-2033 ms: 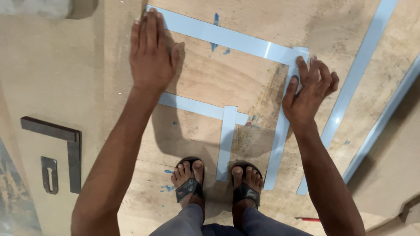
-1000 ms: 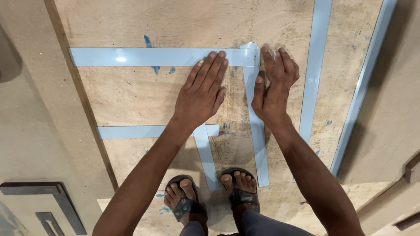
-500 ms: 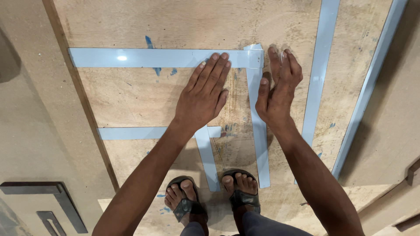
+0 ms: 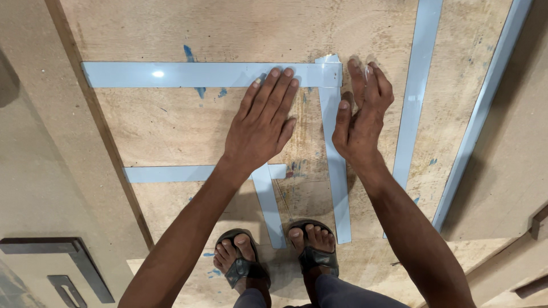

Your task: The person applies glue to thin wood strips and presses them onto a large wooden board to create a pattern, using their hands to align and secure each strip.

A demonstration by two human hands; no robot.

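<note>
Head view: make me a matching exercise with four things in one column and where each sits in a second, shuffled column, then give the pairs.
Things
1. left hand
2. right hand
3. dark metal square
4. sandals

Places
A. lower left, on the plain board beside the plywood
B. flat on the plywood, fingertips on the long horizontal light blue strip
C. bottom centre, either side of a short upright strip
D. on edge against the right side of the upright strip at the corner joint

Pairs: 1-B, 2-D, 3-A, 4-C
</note>
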